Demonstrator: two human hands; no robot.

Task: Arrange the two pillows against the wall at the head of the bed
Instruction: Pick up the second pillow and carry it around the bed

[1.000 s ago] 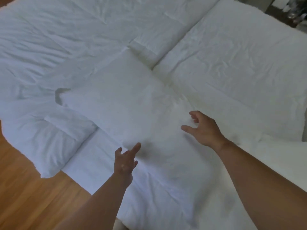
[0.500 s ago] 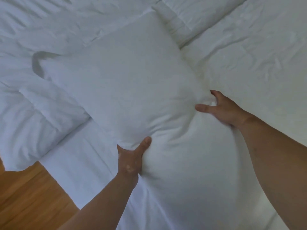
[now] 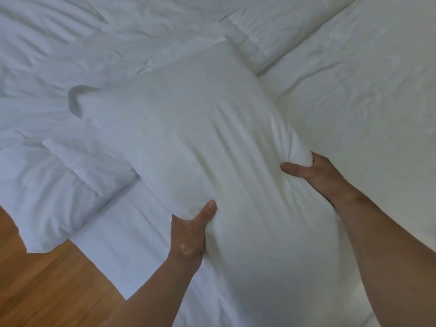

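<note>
A white pillow (image 3: 188, 128) lies slanted across the middle of the white bed, its near edge raised off the covers. My left hand (image 3: 188, 234) grips the pillow's near left corner, thumb on top and fingers underneath. My right hand (image 3: 316, 173) grips its near right corner, bunching the fabric, with the index finger stretched along the edge. A second white pillow (image 3: 358, 109) lies flat to the right, close beside the first. No wall or head of the bed is in view.
A rumpled white duvet (image 3: 59, 55) covers the far left of the bed, and its corner (image 3: 42, 215) hangs over the edge. A flat white sheet (image 3: 113, 251) shows below it. Wooden floor (image 3: 47, 291) fills the bottom left.
Both hands went from hovering open over the pillow to gripping its near corners. The near edge is now bunched and lifted, and the view has moved closer.
</note>
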